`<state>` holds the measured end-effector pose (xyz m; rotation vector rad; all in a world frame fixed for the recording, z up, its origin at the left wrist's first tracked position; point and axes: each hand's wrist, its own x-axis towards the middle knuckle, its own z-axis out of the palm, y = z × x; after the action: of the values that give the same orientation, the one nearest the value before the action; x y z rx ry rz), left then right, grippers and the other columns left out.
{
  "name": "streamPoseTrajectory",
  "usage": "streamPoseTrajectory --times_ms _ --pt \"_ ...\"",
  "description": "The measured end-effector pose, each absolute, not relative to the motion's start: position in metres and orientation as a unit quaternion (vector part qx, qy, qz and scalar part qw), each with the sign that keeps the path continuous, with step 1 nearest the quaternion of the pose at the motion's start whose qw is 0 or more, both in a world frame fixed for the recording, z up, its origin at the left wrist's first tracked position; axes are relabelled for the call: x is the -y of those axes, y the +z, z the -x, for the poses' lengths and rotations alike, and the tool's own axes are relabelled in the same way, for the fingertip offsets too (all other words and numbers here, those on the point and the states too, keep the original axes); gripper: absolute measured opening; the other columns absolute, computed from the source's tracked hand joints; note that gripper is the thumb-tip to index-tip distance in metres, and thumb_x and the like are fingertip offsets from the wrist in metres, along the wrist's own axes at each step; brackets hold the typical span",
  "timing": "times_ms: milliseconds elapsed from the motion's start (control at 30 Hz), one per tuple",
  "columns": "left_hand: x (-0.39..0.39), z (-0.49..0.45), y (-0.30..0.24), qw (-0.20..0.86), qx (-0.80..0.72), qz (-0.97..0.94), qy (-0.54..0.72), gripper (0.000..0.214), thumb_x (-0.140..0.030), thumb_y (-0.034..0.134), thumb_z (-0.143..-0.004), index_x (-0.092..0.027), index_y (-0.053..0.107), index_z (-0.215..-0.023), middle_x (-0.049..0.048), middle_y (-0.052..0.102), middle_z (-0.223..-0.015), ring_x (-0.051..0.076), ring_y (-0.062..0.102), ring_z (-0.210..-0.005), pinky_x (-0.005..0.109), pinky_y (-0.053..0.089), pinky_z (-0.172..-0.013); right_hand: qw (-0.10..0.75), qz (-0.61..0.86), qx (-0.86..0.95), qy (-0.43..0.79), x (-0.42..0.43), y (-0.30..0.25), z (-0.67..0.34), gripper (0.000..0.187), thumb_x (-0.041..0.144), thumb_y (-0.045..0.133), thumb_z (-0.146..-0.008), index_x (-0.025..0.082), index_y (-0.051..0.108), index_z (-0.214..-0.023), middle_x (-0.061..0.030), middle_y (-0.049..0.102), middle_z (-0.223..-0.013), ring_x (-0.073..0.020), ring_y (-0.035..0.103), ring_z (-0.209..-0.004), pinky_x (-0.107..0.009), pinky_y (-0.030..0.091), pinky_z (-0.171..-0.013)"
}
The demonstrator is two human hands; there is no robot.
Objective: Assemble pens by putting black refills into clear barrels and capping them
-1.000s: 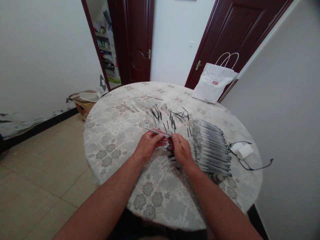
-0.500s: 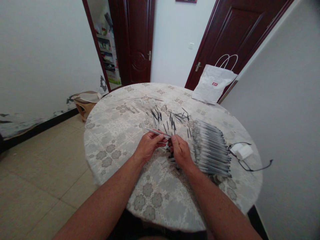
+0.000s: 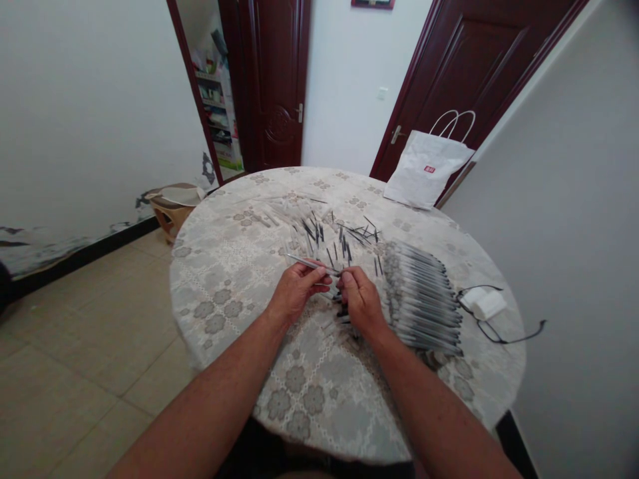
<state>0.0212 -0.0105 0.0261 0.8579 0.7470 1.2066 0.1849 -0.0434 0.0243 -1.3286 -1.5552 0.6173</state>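
**Pen tube held level between both hands**

The round worktop [image 3: 234,266] wears a pale floral lace cloth; a white paper carrier bag [image 3: 424,174] lies at its far edge; a tidy row of grey and black pens [image 3: 424,293] lies to the right; loose thin black refills [image 3: 344,234] are scattered beyond the hands. The left hand [image 3: 297,293] closes its fingers on a slim clear plastic pen tube [image 3: 305,262] above the worktop's middle; its long axis runs left to right, the left end pointing slightly away; the right hand [image 3: 362,303] pinches its right end narrowly.
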Motion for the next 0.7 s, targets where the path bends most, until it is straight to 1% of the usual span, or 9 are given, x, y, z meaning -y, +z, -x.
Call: streamPoseTrajectory --times_ms 67,100,200,333,400,467,533,600,700 --pt "0.01 -0.0208 0.0258 0.671 -0.332 -0.38 0.543 0.034 -0.036 0.084 -0.073 -0.015 0.067 -0.094 0.0063 0.072 -0.089 0.016 0.07 -0.075 0.03 0.058 -0.07 0.489 0.534 0.649 0.236 0.0441 0.0263 -0.1847 0.025 0.042 0.053 -0.095 0.022 0.06 -0.107 -0.0013 0.067 -0.086 -0.0161 0.058 -0.071 -0.027 0.044 -0.067" --pt "0.01 -0.0206 0.0255 0.672 -0.33 -0.383 0.541 0.034 -0.036 0.084 -0.073 -0.015 0.067 -0.094 0.0066 0.072 -0.089 0.016 0.07 -0.075 0.03 0.058 -0.07 0.488 0.53 0.656 0.226 0.0443 0.0273 -0.1846 0.025 0.041 0.055 -0.093 0.022 0.059 -0.109 -0.0015 0.067 -0.087 -0.0162 0.058 -0.072 -0.028 0.044 -0.069" --pt "0.0104 -0.0205 0.0248 0.677 -0.323 -0.393 0.533 0.035 -0.037 0.084 -0.073 -0.015 0.067 -0.094 0.0074 0.072 -0.09 0.017 0.07 -0.075 0.031 0.058 -0.071 0.469 0.539 0.664 0.219 0.0446 0.0284 -0.1844 0.02 0.04 0.052 -0.096 0.023 0.061 -0.1 -0.0006 0.065 -0.081 -0.0166 0.057 -0.071 -0.027 0.043 -0.067" --pt "0.0106 -0.0208 0.0239 0.676 -0.323 -0.396 0.531 0.035 -0.037 0.084 -0.072 -0.015 0.068 -0.094 0.0068 0.072 -0.088 0.017 0.07 -0.075 0.032 0.058 -0.07 0.443 0.546 0.667 0.245 0.0446 0.0267 -0.1853 0.034 0.044 0.042 -0.101 0.023 0.06 -0.081 0.0003 0.061 -0.07 -0.016 0.055 -0.066 -0.026 0.039 -0.061" --pt "0.01 -0.0206 0.0236 0.673 -0.324 -0.396 0.534 0.034 -0.036 0.084 -0.073 -0.015 0.068 -0.094 0.0067 0.072 -0.089 0.017 0.069 -0.075 0.032 0.058 -0.07 0.452 0.541 0.663 0.252 0.045 0.0265 -0.1855 0.032 0.044 0.043 -0.101 0.023 0.061 -0.085 0.0002 0.062 -0.073 -0.016 0.055 -0.067 -0.026 0.039 -0.061" --pt "0.0095 -0.0202 0.0237 0.671 -0.324 -0.394 0.538 0.034 -0.037 0.083 -0.073 -0.015 0.068 -0.094 0.0069 0.072 -0.09 0.017 0.069 -0.075 0.032 0.058 -0.07 0.47 0.536 0.658 0.243 0.0455 0.0276 -0.1853 0.023 0.043 0.05 -0.097 0.023 0.062 -0.097 -0.0001 0.064 -0.079 -0.0162 0.056 -0.069 -0.026 0.04 -0.063" --pt "0.0095 -0.0199 0.0243 0.671 -0.325 -0.394 0.538 0.035 -0.038 0.084 -0.072 -0.015 0.068 -0.094 0.0073 0.073 -0.09 0.018 0.069 -0.075 0.032 0.058 -0.07 0.478 0.536 0.657 0.23 0.0461 0.0293 -0.185 0.021 0.041 0.055 -0.094 0.023 0.062 -0.103 -0.0001 0.064 -0.08 -0.0164 0.056 -0.07 -0.026 0.041 -0.063" --pt "0.0101 -0.0199 0.025 0.671 -0.326 -0.4 0.533 0.036 -0.039 0.084 -0.072 -0.015 0.068 -0.094 0.0079 0.073 -0.091 0.018 0.069 -0.075 0.033 0.058 -0.07 0.47 0.54 0.66 0.229 0.0463 0.0306 -0.1851 0.02 0.041 0.053 -0.095 0.023 0.062 -0.098 0.0008 0.063 -0.076 -0.0164 0.055 -0.068 -0.026 0.04 -0.063" --pt "0.0111 -0.0204 0.0252 0.667 -0.33 -0.413 0.525 0.036 -0.039 0.084 -0.071 -0.016 0.068 -0.094 0.0073 0.073 -0.09 0.018 0.069 -0.075 0.033 0.058 -0.069 0.456 0.539 0.661 0.254 0.0456 0.03 -0.1856 0.025 0.043 0.047 -0.099 0.024 0.06 -0.089 0.0026 0.059 -0.068 -0.0158 0.054 -0.064 -0.026 0.039 -0.061"
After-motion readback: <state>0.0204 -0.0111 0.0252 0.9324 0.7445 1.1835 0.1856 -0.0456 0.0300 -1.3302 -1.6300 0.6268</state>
